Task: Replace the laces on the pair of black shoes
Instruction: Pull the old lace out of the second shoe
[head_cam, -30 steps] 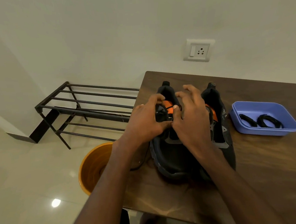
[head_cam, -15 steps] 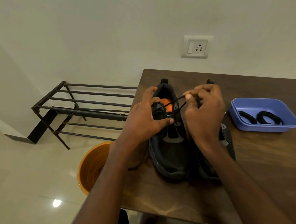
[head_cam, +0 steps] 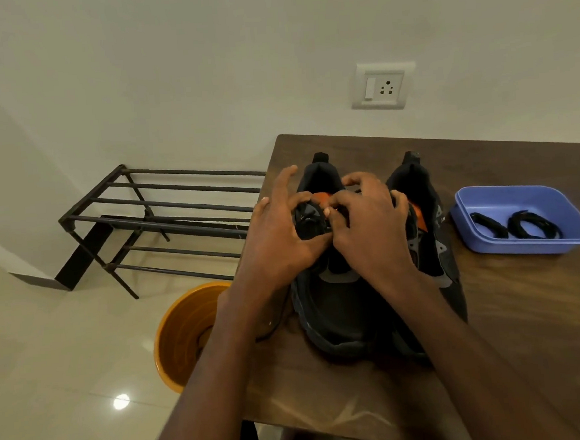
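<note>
On a brown wooden table (head_cam: 528, 306) set against a white wall, a pair of black shoes stood side by side, toes toward the camera, as a person worked at the tongue area of the left-hand shoe (head_cam: 336, 306). The left hand (head_cam: 276, 241) gripped that shoe's upper by the top eyelets, thumb pressed to its side and index finger raised and spread. The right hand (head_cam: 371, 228) curled over the orange-lined tongue, thumb and fingertips apparently pinching something small; whether that was the lace itself could not be told, since the fingers hid it. The second shoe (head_cam: 429, 217) stood just beside, partly covered by the right hand. Two coiled black laces (head_cam: 519, 226) lay in a blue plastic tray (head_cam: 524, 248) to the right, apparently the replacements, not yet in use. By that evidence the job appeared to be in its early stage: unlacing the first shoe, with all relacing yet to come.
</note>
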